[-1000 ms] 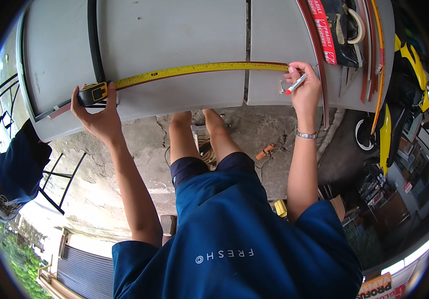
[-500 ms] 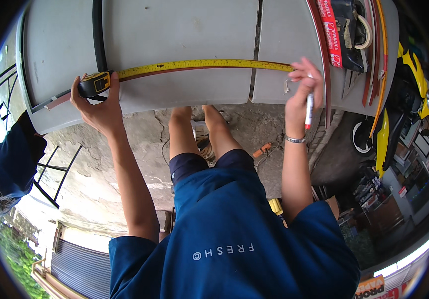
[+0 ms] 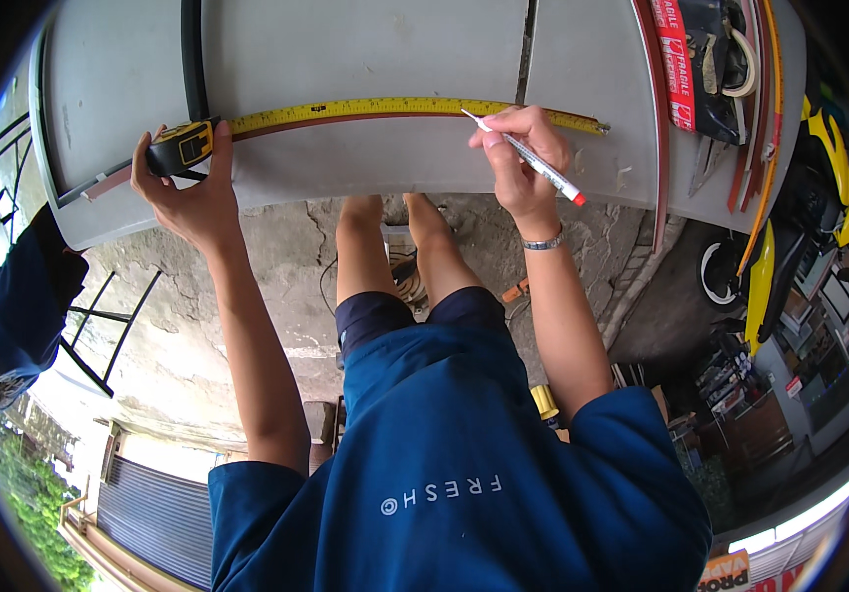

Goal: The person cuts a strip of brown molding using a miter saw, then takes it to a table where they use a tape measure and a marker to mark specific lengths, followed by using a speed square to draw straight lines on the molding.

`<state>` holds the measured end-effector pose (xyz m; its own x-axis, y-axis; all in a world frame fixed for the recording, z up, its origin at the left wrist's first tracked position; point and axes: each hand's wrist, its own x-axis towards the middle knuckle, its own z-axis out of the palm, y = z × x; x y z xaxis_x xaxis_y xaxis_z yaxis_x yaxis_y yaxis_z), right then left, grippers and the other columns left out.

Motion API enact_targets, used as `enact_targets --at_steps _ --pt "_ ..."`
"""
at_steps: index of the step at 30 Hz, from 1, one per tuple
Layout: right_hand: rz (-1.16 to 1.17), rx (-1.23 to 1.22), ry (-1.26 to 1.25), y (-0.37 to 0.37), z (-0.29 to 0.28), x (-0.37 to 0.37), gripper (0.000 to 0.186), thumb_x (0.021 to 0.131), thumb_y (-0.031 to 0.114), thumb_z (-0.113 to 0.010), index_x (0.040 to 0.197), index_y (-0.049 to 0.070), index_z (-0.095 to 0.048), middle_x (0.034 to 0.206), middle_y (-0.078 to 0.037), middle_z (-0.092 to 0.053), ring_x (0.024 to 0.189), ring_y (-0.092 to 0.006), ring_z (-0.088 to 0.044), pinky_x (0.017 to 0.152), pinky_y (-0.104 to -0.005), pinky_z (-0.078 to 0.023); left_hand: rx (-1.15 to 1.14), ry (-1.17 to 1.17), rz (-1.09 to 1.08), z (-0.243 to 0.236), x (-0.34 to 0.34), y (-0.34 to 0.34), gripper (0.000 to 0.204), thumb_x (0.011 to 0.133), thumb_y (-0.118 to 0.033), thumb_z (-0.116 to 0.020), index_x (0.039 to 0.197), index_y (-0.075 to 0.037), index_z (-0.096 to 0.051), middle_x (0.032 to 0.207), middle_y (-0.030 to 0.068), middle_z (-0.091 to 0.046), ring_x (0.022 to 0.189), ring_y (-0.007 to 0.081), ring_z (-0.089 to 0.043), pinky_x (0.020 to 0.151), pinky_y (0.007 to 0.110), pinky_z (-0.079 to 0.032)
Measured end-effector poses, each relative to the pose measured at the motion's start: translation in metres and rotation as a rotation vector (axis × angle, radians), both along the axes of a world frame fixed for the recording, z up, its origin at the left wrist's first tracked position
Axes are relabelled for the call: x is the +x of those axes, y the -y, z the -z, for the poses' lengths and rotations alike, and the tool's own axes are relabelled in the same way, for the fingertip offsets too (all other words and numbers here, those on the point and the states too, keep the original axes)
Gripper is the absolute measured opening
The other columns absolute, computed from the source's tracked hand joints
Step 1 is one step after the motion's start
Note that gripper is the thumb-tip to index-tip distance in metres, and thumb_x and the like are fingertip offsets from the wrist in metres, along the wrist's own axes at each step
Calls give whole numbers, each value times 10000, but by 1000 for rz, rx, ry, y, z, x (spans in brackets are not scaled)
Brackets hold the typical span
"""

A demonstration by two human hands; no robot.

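My left hand [image 3: 188,192] is closed around the black and yellow case of a tape measure [image 3: 184,148] near the table's front edge. The yellow blade [image 3: 365,107] runs out to the right along a thin reddish-brown strip [image 3: 336,122]. Its hooked end lies beyond my right hand, past a seam in the grey tabletop [image 3: 346,49]. My right hand [image 3: 525,163] pinches a white marker with a red end [image 3: 548,175]. The marker's thin white tip points up and left, at the blade's lower edge; whether it touches I cannot tell.
Black metal bars [image 3: 192,59] lie at the table's left. On its right are reddish strips [image 3: 659,118], red-and-white tape [image 3: 674,69] and a black case [image 3: 721,79]. A yellow and black motorbike [image 3: 762,286] stands right. At far left is another person [image 3: 25,306].
My right hand has moved left from the tape's free end to along the blade, and the marker now points at it. The left hand still holds the case.
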<state>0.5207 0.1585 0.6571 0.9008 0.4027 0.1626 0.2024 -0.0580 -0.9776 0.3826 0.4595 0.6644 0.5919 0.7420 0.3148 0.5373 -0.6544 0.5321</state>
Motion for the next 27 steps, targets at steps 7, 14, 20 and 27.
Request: enact_targets --at_steps 7,14,20,27 --pt "28 -26 37 -4 -1 3 75 815 -24 -570 751 -8 -605 586 -40 -551 494 -98 -475 485 -249 -362 8 18 12 2 -1 0 818 739 -265 -946 1366 -58 -464 1295 193 -622 1241 313 -620 1041 519 -529" --pt "-1 -41 65 -5 2 4 76 823 -21 -567 754 -5 -593 576 -34 -543 481 -96 -473 479 -254 -359 31 21 21 6 -1 -1 820 743 -275 -943 1369 -64 -457 1287 189 -635 1238 306 -621 1026 516 -538" --pt "-6 -41 65 -5 4 5 73 825 -13 -572 756 -1 -593 578 -34 -546 480 -101 -479 477 -259 -359 41 14 24 5 -2 -1 821 747 -262 -940 1373 -60 -450 1296 194 -623 1240 311 -619 1027 514 -543" --pt "-5 -40 66 -7 4 5 75 828 -9 -573 757 1 -593 581 -35 -548 481 -110 -484 481 -261 -363 40 82 30 11 -3 -5 813 706 -326 -958 1340 -91 -507 1246 136 -598 1183 311 -650 960 486 -594"
